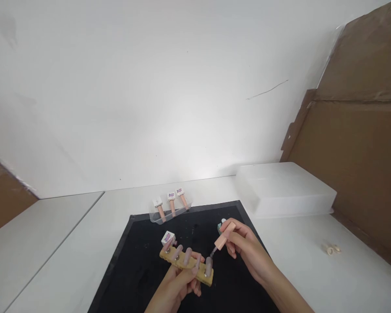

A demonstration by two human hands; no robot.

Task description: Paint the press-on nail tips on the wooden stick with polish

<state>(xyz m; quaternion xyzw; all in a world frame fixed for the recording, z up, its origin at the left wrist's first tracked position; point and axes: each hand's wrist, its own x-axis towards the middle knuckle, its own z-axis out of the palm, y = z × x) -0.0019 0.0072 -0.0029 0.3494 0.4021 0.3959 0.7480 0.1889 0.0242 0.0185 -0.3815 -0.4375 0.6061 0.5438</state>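
Observation:
My left hand [184, 280] is closed around a yellowish strip-shaped nail stand [181, 264], tilted down to the right. Several mauve-grey false nails stand in a row along it. My right hand [246, 245] pinches the peach handle of a nail polish brush [224, 237]. Its bristle end is at the rightmost false nail [209, 265] and looks to be touching it. Just beyond the stand's left end is a white-labelled nail polish bottle [168, 237], partly hidden by the nails. A small teal-and-white item [220, 224] shows behind my right fingers, mostly covered.
A black mat [140, 261] lies under my hands on the white table [68, 252]. At its back edge, a clear tray [155, 218] holds three peach-handled, white-labelled nail polish bottles [171, 202]. A translucent white box [286, 191] and small cream rings [329, 249] are on the right.

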